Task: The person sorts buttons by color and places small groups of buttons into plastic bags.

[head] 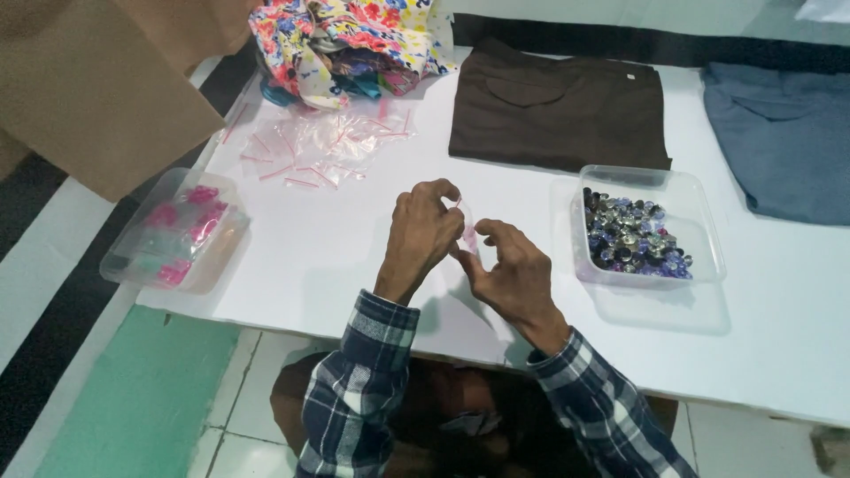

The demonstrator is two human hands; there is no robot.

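Above the white worktop [354, 257], both hands together, left hand [423, 232] and right hand [509, 270] pinched on one small clear bag [467, 232] with something pink inside. At left, tub [133, 257] of filled pink bags: part done. Beyond, loose empty bags [328, 146]; at right, tray [699, 230] heaped with beads [633, 239]: much left. Behind, folded brown cloth [558, 111], grey cloth [784, 142], floral fabric [345, 40].

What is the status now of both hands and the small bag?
Left hand and right hand both pinch the small clear bag above the white table. Pink bits inside. Button container beside right hand. Nothing in the way.
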